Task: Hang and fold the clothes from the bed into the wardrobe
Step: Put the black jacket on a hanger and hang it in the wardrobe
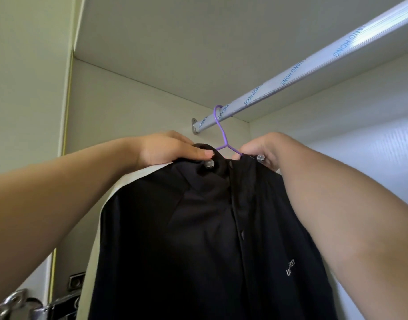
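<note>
A black button-up shirt (198, 239) with small white lettering on the chest hangs on a purple hanger (222, 135). The hanger's hook sits over the silver wardrobe rail (290, 77), close to its left bracket. My left hand (168, 148) grips the shirt's collar on the left, thumb on the front. On the right side of the collar my right hand (265, 148) pinches the fabric, beside the hanger's arm. Behind the black shirt, a white garment (120, 185) shows at its left edge.
The wardrobe's pale top panel (198, 42) and back wall close in above and behind. The left side wall (106, 112) carries the rail bracket (195, 127). Metal door hinges (36, 301) sit at the bottom left.
</note>
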`<state>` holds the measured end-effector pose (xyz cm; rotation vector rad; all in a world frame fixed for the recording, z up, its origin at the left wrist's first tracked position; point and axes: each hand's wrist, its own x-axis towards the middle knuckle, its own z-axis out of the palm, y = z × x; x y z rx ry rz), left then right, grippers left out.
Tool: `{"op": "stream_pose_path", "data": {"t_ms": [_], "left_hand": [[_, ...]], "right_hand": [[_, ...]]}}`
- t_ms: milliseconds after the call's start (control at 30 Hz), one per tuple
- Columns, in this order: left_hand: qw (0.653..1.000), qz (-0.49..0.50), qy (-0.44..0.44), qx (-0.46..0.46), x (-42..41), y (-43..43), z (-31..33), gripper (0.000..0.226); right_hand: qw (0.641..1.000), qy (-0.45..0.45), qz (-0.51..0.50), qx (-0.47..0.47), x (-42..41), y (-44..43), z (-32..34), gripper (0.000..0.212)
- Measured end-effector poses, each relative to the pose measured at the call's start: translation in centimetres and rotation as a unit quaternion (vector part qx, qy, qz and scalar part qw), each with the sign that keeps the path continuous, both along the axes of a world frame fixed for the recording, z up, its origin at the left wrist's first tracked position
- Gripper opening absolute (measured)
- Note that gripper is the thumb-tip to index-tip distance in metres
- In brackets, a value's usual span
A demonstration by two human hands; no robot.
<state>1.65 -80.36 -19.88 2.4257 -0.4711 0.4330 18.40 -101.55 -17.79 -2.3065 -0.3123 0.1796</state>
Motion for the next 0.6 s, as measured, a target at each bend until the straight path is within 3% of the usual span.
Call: {"op": "stream_pose_path", "data": {"t_ms": [133, 233, 300, 367, 467, 600], "left_hand": [[0.988, 0.074, -0.117, 0.062, 0.0, 0.2, 0.4, 0.049], [0.965, 0.146, -0.174, 0.135, -0.1, 0.8, 0.4, 0.064], [0.936, 0.209, -0.209, 0.192, -0.3, 1.2, 0.1, 0.068], [0.921, 0.253, -0.201, 0.219, -0.4, 1.8, -0.2, 0.068], [0.922, 0.286, -0.146, 0.216, -0.5, 2.4, -1.0, 0.062], [0.931, 0.256, -0.138, 0.220, -0.3, 2.4, -2.5, 0.055]], "right_hand": [[0.997, -0.008, -0.022, -0.069, -0.1, 0.6, 0.4, 0.045], [0.989, -0.038, -0.018, -0.140, 0.1, 1.4, 1.3, 0.015], [0.985, -0.050, -0.030, -0.164, 0.2, 1.5, 1.4, 0.025], [0.980, -0.087, -0.039, -0.175, 0.0, 1.5, 1.0, 0.010], [0.969, -0.149, -0.053, -0.189, -0.7, 1.3, 0.7, 0.028], [0.945, -0.233, -0.109, -0.202, -1.8, 1.1, 0.4, 0.034]]}}
